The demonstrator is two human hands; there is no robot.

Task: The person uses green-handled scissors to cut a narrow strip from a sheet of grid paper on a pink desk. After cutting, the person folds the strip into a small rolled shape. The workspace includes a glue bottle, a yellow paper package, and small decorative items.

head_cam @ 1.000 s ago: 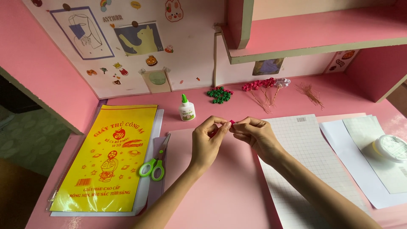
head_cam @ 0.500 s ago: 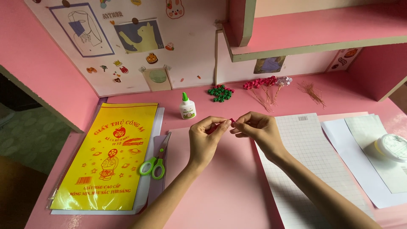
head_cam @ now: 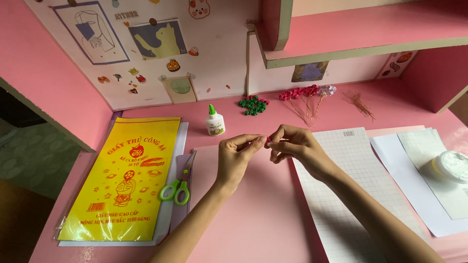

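Observation:
My left hand (head_cam: 236, 158) and my right hand (head_cam: 295, 146) meet fingertip to fingertip above a pink paper sheet (head_cam: 253, 214) on the pink desk. Between the fingertips sits a tiny red paper piece (head_cam: 268, 142), pinched from both sides. Most of the piece is hidden by the fingers. Behind the hands stands a small white glue bottle with a green cap (head_cam: 214, 122). Green-handled scissors (head_cam: 178, 187) lie left of my left forearm.
A yellow pack of craft paper (head_cam: 122, 180) lies at the left. Small green paper bits (head_cam: 252, 104), pink paper flowers on thin stems (head_cam: 304, 97) and loose stems (head_cam: 360, 102) lie at the back. Gridded paper (head_cam: 360, 185), white sheets (head_cam: 419, 160) and a round white tape roll (head_cam: 452, 165) lie right.
Both hands have stayed together at the same spot; only the fingers have shifted slightly around the red piece.

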